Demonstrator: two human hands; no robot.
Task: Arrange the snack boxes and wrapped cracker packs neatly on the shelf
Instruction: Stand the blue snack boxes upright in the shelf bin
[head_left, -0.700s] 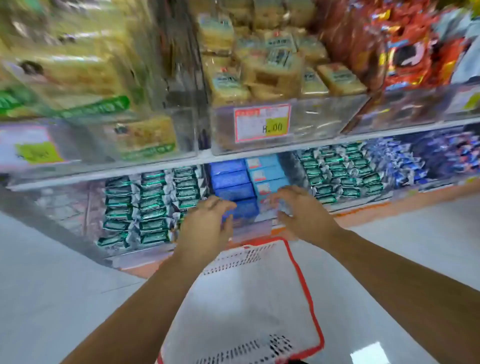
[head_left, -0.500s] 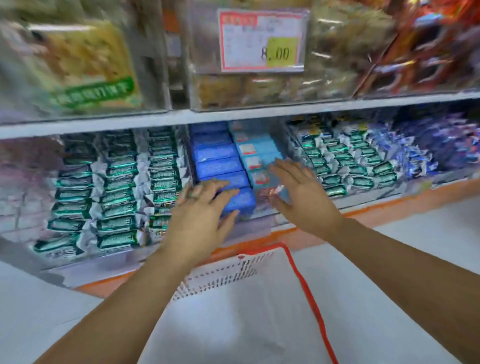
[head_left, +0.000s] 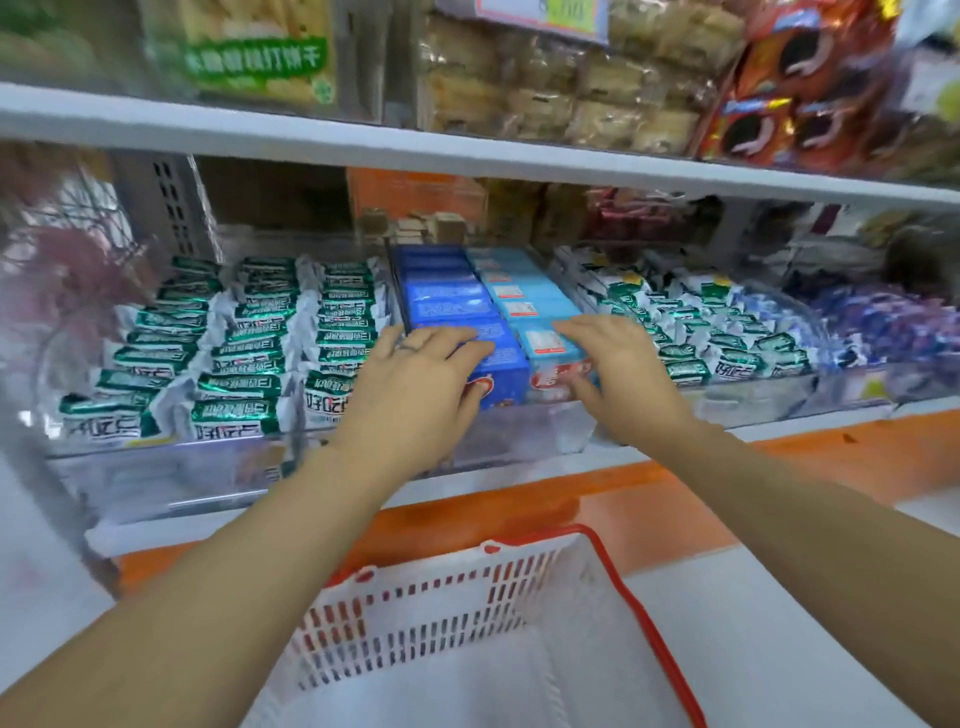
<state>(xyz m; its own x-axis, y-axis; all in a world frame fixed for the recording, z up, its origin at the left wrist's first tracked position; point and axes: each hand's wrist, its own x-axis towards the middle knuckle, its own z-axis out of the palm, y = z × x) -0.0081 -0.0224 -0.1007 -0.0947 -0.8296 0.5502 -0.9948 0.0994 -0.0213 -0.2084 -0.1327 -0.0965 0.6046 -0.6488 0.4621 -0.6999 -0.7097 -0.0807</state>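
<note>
Store shelving fills the view, and the work is on the lower shelf (head_left: 171, 535), where clear bins hold the goods. At the middle, two rows of snack boxes run from 6 toward 12 o'clock: dark blue boxes (head_left: 447, 299) on the 9 o'clock side, touching light blue boxes (head_left: 524, 299) on the 3 o'clock side. Each box lies with its long axis running 9 to 3 o'clock, and the printed end faces of the front two point to 6 o'clock, toward the person.

The left hand (head_left: 415, 395) rests on the front dark blue box, fingers nearly straight across its top and thumb against its front face. The right hand (head_left: 628, 379) lies the same way on the front light blue box. Both look released and pressing rather than clenched.

Judging by the layout, the task is well along. The box rows look square, and only the front pair seems to be getting a last nudge. Green cracker packs (head_left: 239, 338) at 9 o'clock sit in three tidy columns, long axes also 9 to 3. Packs at 3 o'clock (head_left: 727, 332) lie looser and tilted, so they probably remain. A red and white basket (head_left: 519, 597) sits at 6 o'clock below the shelf.
</note>
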